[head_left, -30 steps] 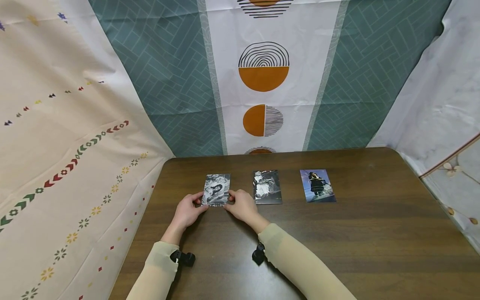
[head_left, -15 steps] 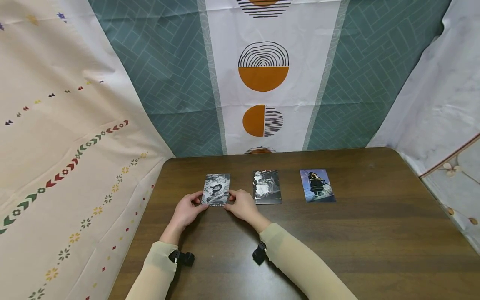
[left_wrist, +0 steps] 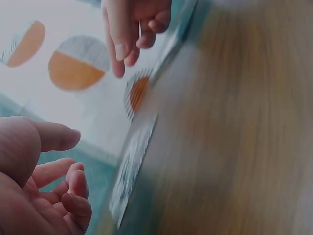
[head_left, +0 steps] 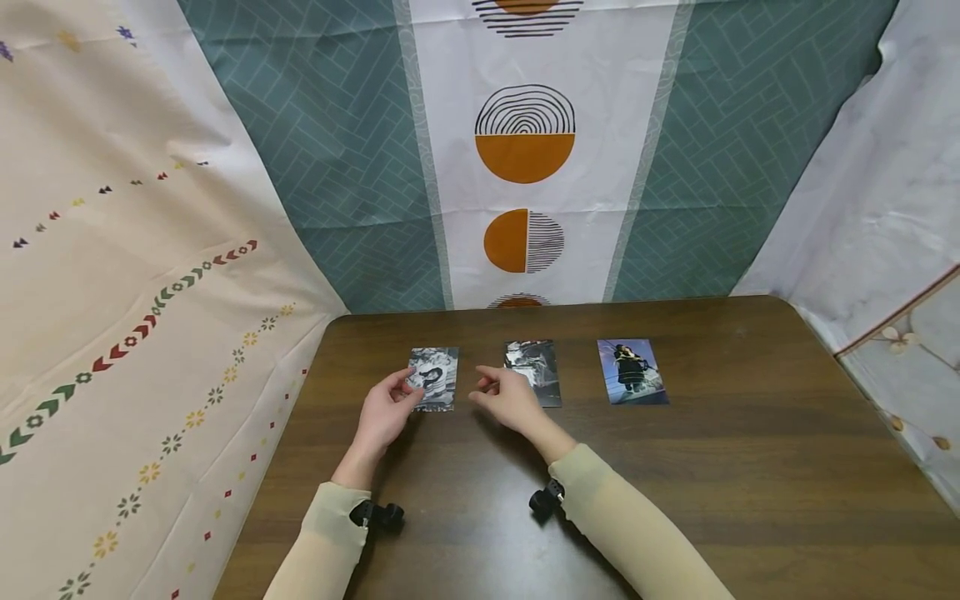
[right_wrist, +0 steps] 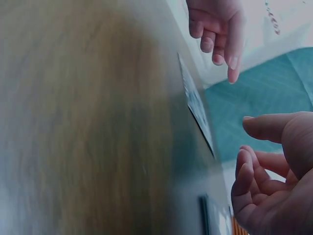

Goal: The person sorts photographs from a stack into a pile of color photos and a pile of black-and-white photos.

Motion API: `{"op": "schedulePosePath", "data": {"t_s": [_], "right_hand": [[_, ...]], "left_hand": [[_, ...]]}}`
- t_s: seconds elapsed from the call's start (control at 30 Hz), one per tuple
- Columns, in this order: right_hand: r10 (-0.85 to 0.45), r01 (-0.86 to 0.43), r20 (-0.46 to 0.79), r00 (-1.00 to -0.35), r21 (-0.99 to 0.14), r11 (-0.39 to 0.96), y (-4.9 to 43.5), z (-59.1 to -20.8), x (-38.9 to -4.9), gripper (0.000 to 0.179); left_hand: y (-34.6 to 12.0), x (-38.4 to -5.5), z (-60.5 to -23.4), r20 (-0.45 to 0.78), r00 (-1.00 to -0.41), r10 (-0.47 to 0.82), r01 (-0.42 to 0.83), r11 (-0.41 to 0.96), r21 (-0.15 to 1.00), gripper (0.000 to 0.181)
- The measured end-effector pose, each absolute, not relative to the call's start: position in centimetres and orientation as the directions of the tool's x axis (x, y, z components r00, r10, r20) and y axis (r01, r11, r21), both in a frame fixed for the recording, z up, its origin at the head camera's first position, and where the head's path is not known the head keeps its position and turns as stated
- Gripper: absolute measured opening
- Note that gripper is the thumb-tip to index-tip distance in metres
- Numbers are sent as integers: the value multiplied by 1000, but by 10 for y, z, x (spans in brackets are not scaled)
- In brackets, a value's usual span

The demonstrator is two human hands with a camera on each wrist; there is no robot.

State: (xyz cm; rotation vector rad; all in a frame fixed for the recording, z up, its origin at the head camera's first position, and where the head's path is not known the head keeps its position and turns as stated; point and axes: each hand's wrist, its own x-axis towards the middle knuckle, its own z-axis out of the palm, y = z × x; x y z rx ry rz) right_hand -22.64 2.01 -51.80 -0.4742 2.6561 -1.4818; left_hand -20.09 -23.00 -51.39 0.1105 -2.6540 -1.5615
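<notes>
A black-and-white photo (head_left: 438,379) showing a figure lies flat on the brown table, leftmost of three in a row. My left hand (head_left: 384,410) hovers over its left edge, fingers loosely bent and holding nothing; the left wrist view shows it raised off the photo (left_wrist: 133,171). Just right of that photo, my right hand (head_left: 513,402) hangs in the air with thumb and fingertips apart. It covers part of the middle photo (head_left: 546,375), a dark black-and-white print. In the right wrist view, the right hand (right_wrist: 274,171) has nothing between its fingers.
A colour photo (head_left: 632,372) of a figure in black lies at the right of the row. The brown table (head_left: 712,492) has rounded far corners. Patterned cloths hang behind it (head_left: 337,150) and at both sides. Black cameras are strapped to both wrists.
Both hands have let go of the leftmost photo's edges and lifted. The right hand has moved right, in front of the middle photo; the left now overlaps the left photo's edge. The photos stay put.
</notes>
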Motion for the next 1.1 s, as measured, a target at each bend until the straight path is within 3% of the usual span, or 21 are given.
{"op": "schedulePosePath", "data": {"t_s": [0.7, 1.1], "right_hand": [[-120, -103, 47, -992, -851, 515, 110, -517, -222, 51], [-30, -8, -8, -1000, -864, 504, 136, -533, -222, 51]], "left_hand": [[-119, -205, -521, 28, -996, 79, 54, 359, 932, 43], [-93, -209, -532, -3, -999, 46, 13, 336, 942, 46]]}}
